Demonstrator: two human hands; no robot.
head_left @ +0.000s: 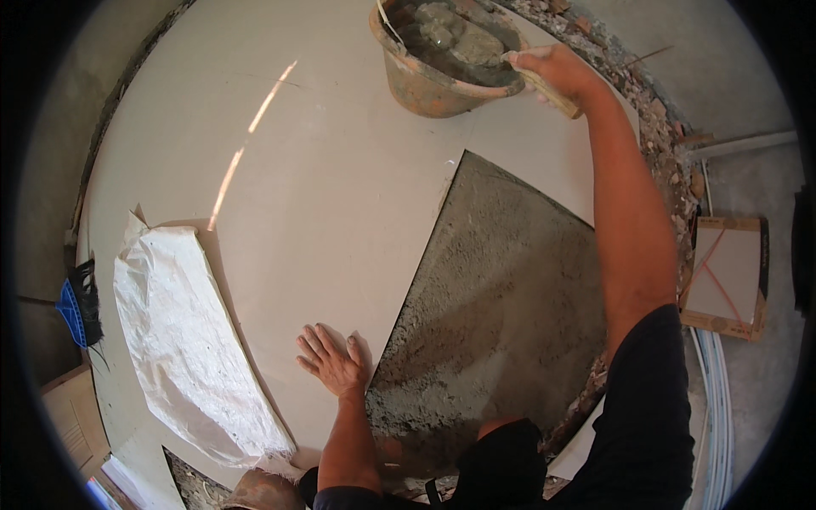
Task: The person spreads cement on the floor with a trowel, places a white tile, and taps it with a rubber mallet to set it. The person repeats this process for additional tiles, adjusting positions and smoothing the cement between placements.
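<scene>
- Pale floor tiles (289,170) edge a gray mortar bed (501,272).
- Right hand (554,72) grips wooden handle (557,99) at mortar bucket (425,89) rim; left hand (337,367) flat, fingers spread.
- I'd guess hasty scooping could splatter tiles.

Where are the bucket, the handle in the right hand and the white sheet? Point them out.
Bucket (427,90), head view: its outer wall, below the rim.
Handle (563,102), head view: its exposed lower end.
White sheet (185,331), head view: middle of its crumpled surface.

At upper middle, the bucket (435,92) is cut off by the top edge; the handle (558,99) is partly covered by the right hand (558,71).
</scene>
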